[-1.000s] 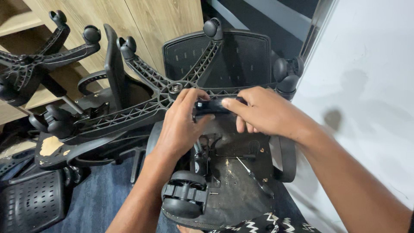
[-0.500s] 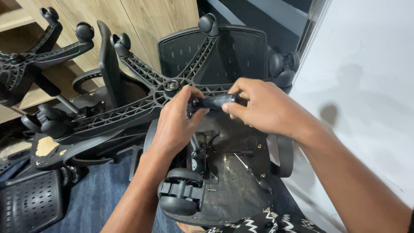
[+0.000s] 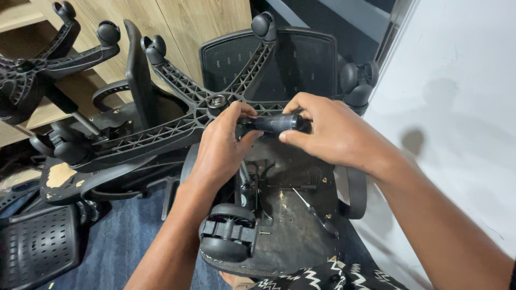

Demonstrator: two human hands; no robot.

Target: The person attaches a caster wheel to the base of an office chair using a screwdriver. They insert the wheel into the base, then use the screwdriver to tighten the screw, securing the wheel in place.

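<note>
Right now your left hand and your right hand are both closed on the same short black cylinder, a ribbed, handle-like piece lying level between them: left fingers pinch its near end, right fingers and thumb wrap the far end. It sits just above the upturned underside of a chair seat and just in front of the hub of a five-armed chair base, close to it but whether touching it I cannot tell.

As far as the work shows, you are mid-job. The seat pan lies bottom up with its black mechanism exposed, a loose screw lies on the pan, and a screwdriver rests there untouched, so the fastening looks unfinished. A twin-wheel caster sits at the pan's near edge. Whether the cylinder is going on or coming off cannot be read from here.

There is no bench; the seat rests low, close to your patterned clothing, over blue carpet. To your left lie more chair parts: a second base with casters up, a mesh backrest on the floor and a scuffed seat board. Behind stand another mesh back and wooden panelling; a white wall runs along your right.
</note>
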